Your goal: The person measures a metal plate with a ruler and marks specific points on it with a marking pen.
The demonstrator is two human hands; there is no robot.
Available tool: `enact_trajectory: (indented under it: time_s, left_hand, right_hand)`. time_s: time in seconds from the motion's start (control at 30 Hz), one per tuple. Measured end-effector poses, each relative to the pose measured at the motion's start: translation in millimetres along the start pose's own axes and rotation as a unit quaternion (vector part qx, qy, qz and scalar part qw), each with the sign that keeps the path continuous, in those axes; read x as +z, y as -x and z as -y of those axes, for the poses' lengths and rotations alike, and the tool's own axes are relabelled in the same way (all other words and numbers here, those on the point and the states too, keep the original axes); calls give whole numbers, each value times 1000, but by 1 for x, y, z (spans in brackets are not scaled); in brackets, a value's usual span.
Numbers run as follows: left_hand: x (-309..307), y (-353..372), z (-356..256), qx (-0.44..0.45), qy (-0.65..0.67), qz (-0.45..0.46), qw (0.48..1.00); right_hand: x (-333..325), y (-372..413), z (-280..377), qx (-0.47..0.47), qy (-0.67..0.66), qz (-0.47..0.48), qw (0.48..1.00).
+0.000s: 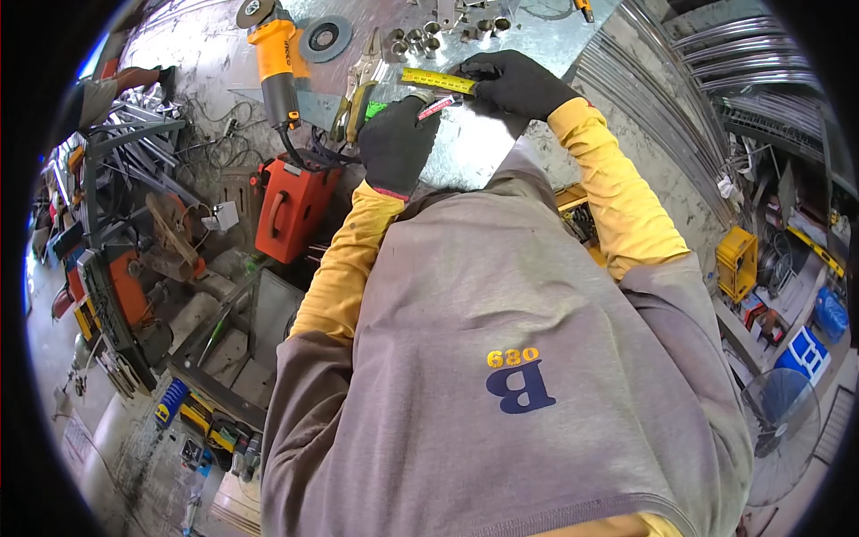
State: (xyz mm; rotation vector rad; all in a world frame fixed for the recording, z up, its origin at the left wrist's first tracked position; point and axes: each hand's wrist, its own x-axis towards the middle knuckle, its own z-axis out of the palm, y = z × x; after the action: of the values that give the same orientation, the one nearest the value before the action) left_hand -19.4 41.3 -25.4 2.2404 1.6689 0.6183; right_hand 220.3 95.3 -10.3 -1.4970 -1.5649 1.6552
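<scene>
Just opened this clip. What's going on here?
A person in black gloves is busy over a shiny metal sheet. The right hand holds a yellow measuring tape out near the sheet's far end. The left hand is at the sheet's left edge, holding what looks like a red-and-white marker. Beyond the hands, an orange-and-black angle grinder, a grinding disc and some short metal tubes sit untouched.

A straight yellow measuring tape (pixel 438 80) extends crosswise near a slanted red marker (pixel 436 108) and shiny metal sheet (pixel 467 152).
</scene>
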Motion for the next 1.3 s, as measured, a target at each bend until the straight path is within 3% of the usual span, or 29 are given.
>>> enact_trajectory:
  time_s: [0.07,0.4,0.5,0.57,0.6,0.63,0.67,0.7,0.73,0.8,0.83,1.07,1.17,1.23,1.3]
  left_hand:
    - [0,0,0,-29,-4,28,999]
    - [-4,-4,-4,-88,28,57,994]
    - [-8,-7,-6,-82,39,10,996]
    - [-19,-13,-10,-207,153,33,966]
    - [-21,-14,-10,-206,154,35,966]
    - [-21,-16,-8,-74,236,-51,968]
    - [-22,-18,-7,60,311,-137,939]
    - [-21,-17,-2,-108,520,-18,847]
    - [-15,-16,7,-109,519,-20,847]
    - [-10,-18,14,-176,653,60,734]
    - [-11,-16,11,-198,568,71,795]
    - [0,-14,16,-184,529,86,824]
    - [-6,-14,10,-177,571,81,797]
    - [-15,-14,4,-166,518,79,836]
    - [-14,-14,7,-176,509,84,838]
  right_hand:
    - [-3,2,9,11,59,17,998]
    - [1,6,16,12,89,3,996]
    - [0,6,15,-4,112,12,994]
    - [1,4,9,-75,159,-29,984]
    - [0,5,9,-73,158,-30,984]
    - [-1,5,9,-40,119,-7,992]
    - [-1,4,10,-8,80,17,997]
    - [-1,3,7,-9,80,18,997]
    - [-1,1,2,-7,50,21,999]
    - [0,-3,-3,-5,19,25,1000]
    - [-1,-4,-5,-5,20,24,999]
    - [-5,-2,7,4,67,44,997]
    - [-4,-9,-3,-6,71,32,997]
    - [-3,-12,-8,-11,69,32,997]
    - [-2,-13,-7,-17,68,33,997]
